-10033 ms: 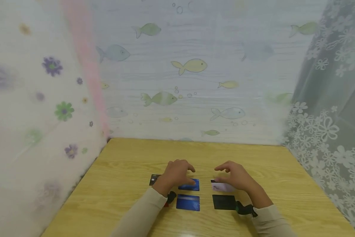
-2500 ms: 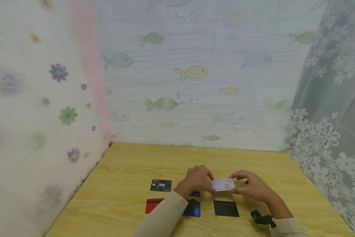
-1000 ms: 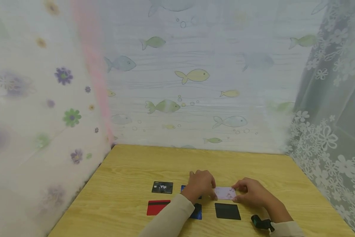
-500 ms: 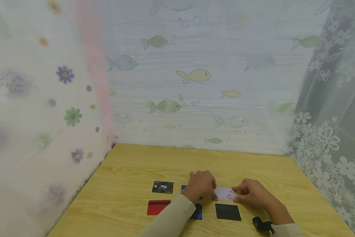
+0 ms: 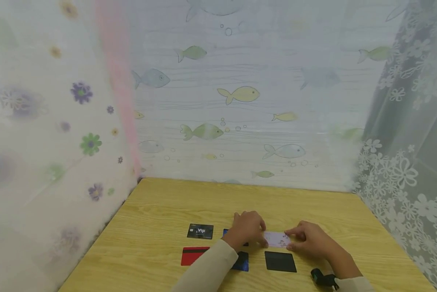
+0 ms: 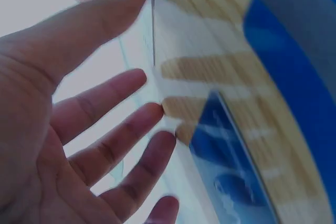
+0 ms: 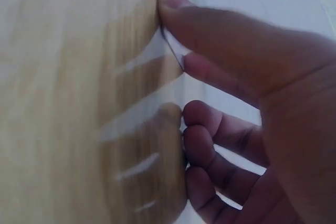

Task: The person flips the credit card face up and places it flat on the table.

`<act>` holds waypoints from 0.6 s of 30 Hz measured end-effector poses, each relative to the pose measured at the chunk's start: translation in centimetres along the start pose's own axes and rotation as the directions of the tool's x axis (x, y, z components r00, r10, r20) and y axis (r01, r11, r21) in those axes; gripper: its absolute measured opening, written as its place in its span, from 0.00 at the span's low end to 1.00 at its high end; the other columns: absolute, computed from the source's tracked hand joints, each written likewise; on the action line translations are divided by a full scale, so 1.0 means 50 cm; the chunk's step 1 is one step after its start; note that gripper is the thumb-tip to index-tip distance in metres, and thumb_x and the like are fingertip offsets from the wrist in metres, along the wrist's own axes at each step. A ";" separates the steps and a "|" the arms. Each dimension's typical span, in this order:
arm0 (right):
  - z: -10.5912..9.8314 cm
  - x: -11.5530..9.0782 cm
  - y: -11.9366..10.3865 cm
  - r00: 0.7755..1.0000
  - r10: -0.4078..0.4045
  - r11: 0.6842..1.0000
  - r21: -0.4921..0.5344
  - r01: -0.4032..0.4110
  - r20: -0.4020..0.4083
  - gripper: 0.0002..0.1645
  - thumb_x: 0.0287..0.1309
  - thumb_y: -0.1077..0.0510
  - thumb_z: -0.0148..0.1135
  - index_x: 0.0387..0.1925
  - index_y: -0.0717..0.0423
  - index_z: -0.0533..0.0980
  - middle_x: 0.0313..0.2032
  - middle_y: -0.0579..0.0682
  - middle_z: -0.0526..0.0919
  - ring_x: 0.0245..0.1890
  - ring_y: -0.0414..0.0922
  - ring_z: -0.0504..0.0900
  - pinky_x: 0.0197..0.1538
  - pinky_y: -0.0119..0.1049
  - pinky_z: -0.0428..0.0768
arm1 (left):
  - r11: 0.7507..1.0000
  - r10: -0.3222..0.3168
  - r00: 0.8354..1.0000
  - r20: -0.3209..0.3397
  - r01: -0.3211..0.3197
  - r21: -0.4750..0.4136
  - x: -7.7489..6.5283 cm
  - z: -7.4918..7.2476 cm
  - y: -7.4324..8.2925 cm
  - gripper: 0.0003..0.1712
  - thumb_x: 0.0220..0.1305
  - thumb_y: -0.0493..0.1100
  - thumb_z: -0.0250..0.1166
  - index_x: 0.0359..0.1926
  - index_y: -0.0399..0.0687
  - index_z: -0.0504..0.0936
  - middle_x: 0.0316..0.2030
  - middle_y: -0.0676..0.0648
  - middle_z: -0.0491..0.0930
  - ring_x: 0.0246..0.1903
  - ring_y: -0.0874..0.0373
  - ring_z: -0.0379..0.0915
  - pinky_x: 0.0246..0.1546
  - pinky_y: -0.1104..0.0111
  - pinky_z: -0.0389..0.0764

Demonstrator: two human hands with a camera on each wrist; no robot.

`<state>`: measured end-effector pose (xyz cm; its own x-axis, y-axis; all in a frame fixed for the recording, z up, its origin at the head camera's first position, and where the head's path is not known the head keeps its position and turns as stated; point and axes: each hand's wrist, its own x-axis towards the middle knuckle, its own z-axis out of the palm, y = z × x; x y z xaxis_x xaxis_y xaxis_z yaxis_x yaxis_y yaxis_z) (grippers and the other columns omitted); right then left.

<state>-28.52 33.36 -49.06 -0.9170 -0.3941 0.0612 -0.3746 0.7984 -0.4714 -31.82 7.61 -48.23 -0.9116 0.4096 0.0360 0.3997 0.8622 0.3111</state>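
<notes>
A pale pink card (image 5: 276, 239) with a small flower print lies at the table's surface between the hands. My left hand (image 5: 248, 229) holds its left end, thumb at the near corner and index finger at the far corner. My right hand (image 5: 311, 239) pinches the right end the same way; in the right wrist view its thumb (image 7: 181, 11) presses the card's edge while the other fingers curl near the wood. Under the left hand and sleeve, two blue cards are partly hidden, one nearer (image 5: 243, 261) and one farther (image 5: 226, 232).
On the left lie a black card marked Vip (image 5: 200, 231) and a red card (image 5: 193, 256) with a dark stripe. A plain black card (image 5: 280, 261) sits just in front of the pink one. The wooden table (image 5: 160, 202) meets fish-printed cloth behind; a wrist device (image 5: 322, 278) hangs by the right sleeve.
Ten seconds ago the pink card showed a dark strip; by 2.5 seconds ago both hands held it with flowers showing. It has since come slightly nearer. In the last second, hardly any movement.
</notes>
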 end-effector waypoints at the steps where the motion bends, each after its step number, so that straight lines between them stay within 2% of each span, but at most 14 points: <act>1: 0.001 0.000 -0.001 1.000 0.004 1.000 0.004 -0.005 0.002 0.30 0.55 0.39 0.77 0.57 0.43 0.85 0.32 0.43 0.72 0.28 0.37 0.65 0.29 0.33 0.64 | 1.000 0.012 1.000 0.001 -0.012 -0.004 -0.002 0.000 -0.005 0.27 0.39 0.64 0.86 0.44 0.70 0.91 0.50 0.64 0.84 0.53 0.54 0.79 0.64 0.40 0.67; 5: 0.004 0.002 -0.002 1.000 -0.004 1.000 0.025 0.003 0.019 0.31 0.56 0.39 0.76 0.59 0.44 0.84 0.32 0.44 0.72 0.28 0.37 0.65 0.29 0.34 0.64 | 0.998 0.065 0.998 -0.008 -0.065 0.002 -0.019 -0.015 -0.033 0.31 0.47 0.63 0.83 0.54 0.67 0.88 0.53 0.60 0.83 0.54 0.57 0.79 0.61 0.41 0.72; 10: 0.003 0.011 -0.002 0.998 -0.060 0.998 0.026 0.059 0.034 0.31 0.61 0.39 0.73 0.61 0.49 0.83 0.37 0.41 0.78 0.31 0.33 0.72 0.33 0.32 0.73 | 0.993 0.115 0.992 -0.046 -0.114 0.022 -0.050 -0.050 -0.080 0.29 0.53 0.61 0.80 0.56 0.61 0.87 0.51 0.57 0.84 0.51 0.57 0.80 0.55 0.47 0.77; 13: -0.001 0.016 -0.011 0.996 -0.088 0.996 0.025 0.088 0.020 0.28 0.62 0.41 0.72 0.58 0.51 0.84 0.38 0.39 0.82 0.34 0.31 0.76 0.36 0.32 0.78 | 0.992 0.124 0.991 -0.051 -0.123 0.010 -0.064 -0.067 -0.104 0.28 0.56 0.61 0.79 0.56 0.59 0.87 0.51 0.56 0.83 0.51 0.58 0.80 0.54 0.49 0.78; 18: -0.002 0.027 -0.038 0.988 -0.155 0.987 0.040 0.156 -0.017 0.18 0.64 0.48 0.72 0.50 0.52 0.87 0.37 0.39 0.83 0.35 0.33 0.80 0.37 0.33 0.81 | 0.994 0.104 0.993 -0.049 -0.105 -0.023 -0.084 -0.083 -0.137 0.29 0.56 0.60 0.78 0.57 0.58 0.86 0.53 0.55 0.83 0.52 0.57 0.80 0.55 0.51 0.79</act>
<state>-29.06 31.36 -48.00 -0.8498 -0.5058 0.1483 -0.5072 0.7083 -0.4909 -31.11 -1.26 -46.54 -0.8687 0.4819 0.1148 0.4910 0.8071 0.3277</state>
